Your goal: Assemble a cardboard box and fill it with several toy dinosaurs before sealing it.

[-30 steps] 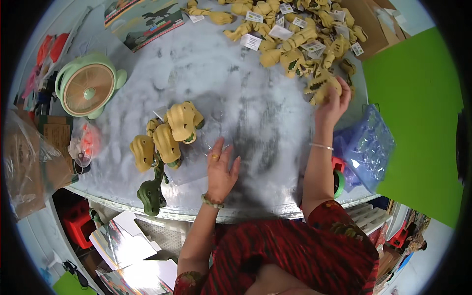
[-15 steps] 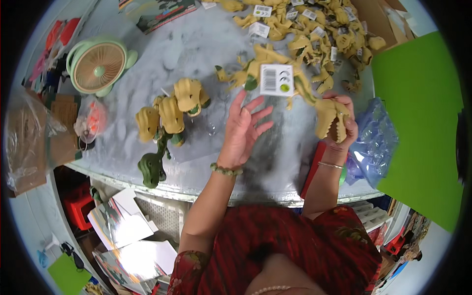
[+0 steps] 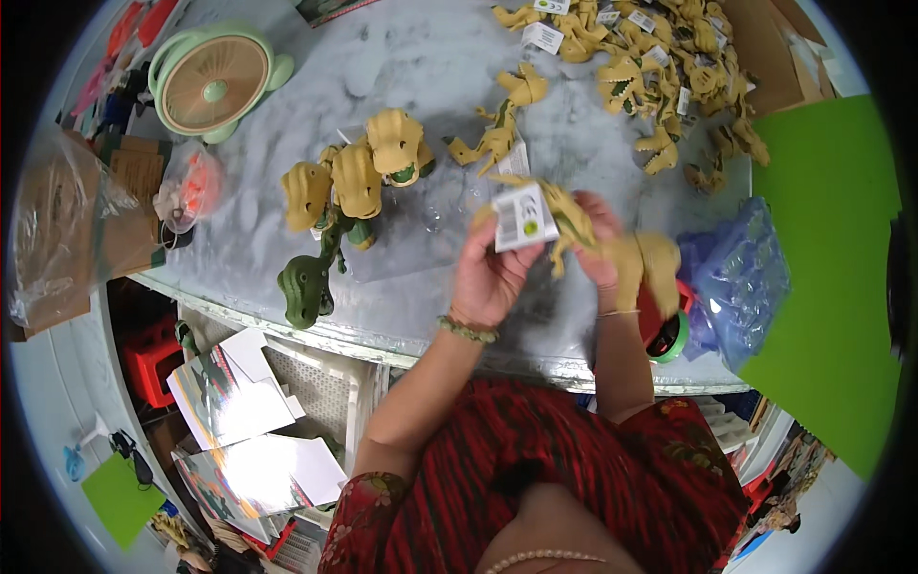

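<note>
A yellow toy dinosaur (image 3: 647,266) with green markings is between my two hands over the table, its big head blurred at the right. My right hand (image 3: 599,241) grips it just behind the head. My left hand (image 3: 490,285) is closed at its tail end, where a white tag (image 3: 525,218) covers part of the toy; the exact finger grip is partly hidden. Beyond them another yellow dinosaur (image 3: 500,129) lies on the grey table (image 3: 421,57). Left of my hands stand yellow dinosaurs (image 3: 357,182) and a green one (image 3: 304,289).
A heap of tagged yellow dinosaurs (image 3: 669,77) covers the far right. A green fan (image 3: 212,86) and a bag of orange pieces (image 3: 196,187) are at the left. Blue plastic wrap (image 3: 736,287) lies at the right beside a green panel (image 3: 822,268). Printed cardboard (image 3: 234,392) sits below the table edge.
My left hand, open before, has closed at the toy's tail end. My right hand has shifted from the dinosaur's head to behind it, and the toy has come nearer. The view has shifted slightly.
</note>
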Demonstrator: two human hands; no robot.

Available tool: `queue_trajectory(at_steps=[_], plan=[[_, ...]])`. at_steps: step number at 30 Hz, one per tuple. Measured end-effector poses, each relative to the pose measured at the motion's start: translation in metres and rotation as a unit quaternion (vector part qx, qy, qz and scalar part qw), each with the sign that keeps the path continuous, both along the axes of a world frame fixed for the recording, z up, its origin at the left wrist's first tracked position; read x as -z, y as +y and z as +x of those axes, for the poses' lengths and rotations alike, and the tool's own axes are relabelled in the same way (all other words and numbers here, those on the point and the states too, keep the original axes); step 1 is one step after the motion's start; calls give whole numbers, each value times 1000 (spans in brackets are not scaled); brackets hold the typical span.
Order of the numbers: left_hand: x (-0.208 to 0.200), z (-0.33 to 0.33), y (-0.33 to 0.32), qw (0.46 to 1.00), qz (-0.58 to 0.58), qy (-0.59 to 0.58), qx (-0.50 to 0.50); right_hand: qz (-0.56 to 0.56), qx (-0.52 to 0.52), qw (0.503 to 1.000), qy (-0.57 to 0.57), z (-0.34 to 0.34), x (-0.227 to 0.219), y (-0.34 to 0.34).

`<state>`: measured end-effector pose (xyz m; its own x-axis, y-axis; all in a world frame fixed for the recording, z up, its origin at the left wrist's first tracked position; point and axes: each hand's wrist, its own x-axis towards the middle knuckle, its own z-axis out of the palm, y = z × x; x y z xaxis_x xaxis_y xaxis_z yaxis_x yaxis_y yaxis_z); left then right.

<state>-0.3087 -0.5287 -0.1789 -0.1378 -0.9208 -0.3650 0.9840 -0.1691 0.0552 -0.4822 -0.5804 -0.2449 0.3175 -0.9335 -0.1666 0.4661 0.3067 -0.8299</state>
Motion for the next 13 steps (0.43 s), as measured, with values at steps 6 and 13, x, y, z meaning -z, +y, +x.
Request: queue_trajectory(at_steps=[6,13], plan=[[33,12,51,995,13,96,13,-338,-44,853,396,91,-11,-34],[48,28,63,994,102,4,-33,-257,-279,552,743,130,-34,-103]])
